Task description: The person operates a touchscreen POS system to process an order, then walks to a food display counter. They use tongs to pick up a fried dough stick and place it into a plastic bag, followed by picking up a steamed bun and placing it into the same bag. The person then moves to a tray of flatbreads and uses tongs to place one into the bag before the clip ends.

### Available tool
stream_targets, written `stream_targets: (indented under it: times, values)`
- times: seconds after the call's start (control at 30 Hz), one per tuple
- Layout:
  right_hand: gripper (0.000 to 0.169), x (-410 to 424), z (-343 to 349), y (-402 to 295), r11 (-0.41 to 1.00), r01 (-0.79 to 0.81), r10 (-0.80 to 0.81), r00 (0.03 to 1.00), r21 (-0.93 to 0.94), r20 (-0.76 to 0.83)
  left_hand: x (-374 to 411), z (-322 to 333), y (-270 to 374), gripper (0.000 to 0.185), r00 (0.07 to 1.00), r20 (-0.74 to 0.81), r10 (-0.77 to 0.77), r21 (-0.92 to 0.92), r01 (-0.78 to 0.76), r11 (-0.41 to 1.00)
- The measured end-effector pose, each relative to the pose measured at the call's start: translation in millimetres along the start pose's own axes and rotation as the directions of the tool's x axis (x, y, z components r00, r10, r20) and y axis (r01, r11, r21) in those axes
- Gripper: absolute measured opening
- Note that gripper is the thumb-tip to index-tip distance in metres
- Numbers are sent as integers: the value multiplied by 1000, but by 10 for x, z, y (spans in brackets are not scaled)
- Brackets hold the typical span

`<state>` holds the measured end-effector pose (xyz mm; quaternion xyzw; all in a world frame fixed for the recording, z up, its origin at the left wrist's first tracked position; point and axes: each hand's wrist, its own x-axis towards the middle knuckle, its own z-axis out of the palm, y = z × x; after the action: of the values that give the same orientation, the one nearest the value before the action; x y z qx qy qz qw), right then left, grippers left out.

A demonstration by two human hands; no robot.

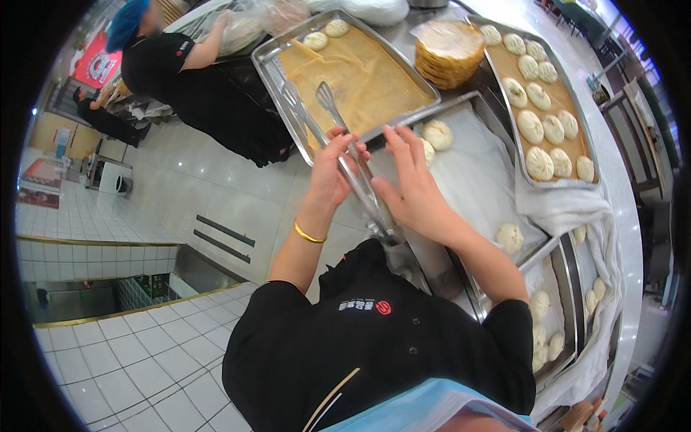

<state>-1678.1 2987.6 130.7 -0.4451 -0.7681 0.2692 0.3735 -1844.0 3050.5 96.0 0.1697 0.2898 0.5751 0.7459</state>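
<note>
My left hand [330,171], with a gold bangle on the wrist, grips a pair of metal tongs [350,157]. The tongs' slotted tips are spread over a metal tray [294,131] lined with tan cloth [356,65]. Two steamed buns [326,35] sit at that tray's far end. My right hand [413,189] hangs beside the tongs with fingers apart, holding nothing; whether its thumb touches them I cannot tell. Beyond its fingers, two buns [437,135] lie on a paper-lined tray [467,167], the nearer one partly hidden. Another bun [509,238] rests at its near right corner.
At right stands a tray [586,127] of several buns, with a white towel [564,208] below it. A stack of round liners [449,54] stands between trays. More buns [540,305] fill lower trays. A co-worker [162,70] in a blue cap handles plastic bags [243,29].
</note>
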Motion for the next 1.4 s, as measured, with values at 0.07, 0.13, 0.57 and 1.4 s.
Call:
stream_targets:
  times: [0.07,0.13,0.57,1.4]
  values:
    - [91,118,120,161,973,-212,198,970,88,141,164,-63,-12,45,997,-3,74,68,-74,995]
    - [87,356,274,323,952,-237,212,967,193,141,358,-25,-36,48,998,0,65,-7,-65,998]
    - [71,3172,1106,1983,750,-391,395,912,-534,-113,2211,-1828,1280,45,801,506,321,801,-298,-520]
    - [23,3487,1513,2068,749,-602,645,758,276,-99,3159,-1745,1588,22,904,327,-277,475,-411,-778]
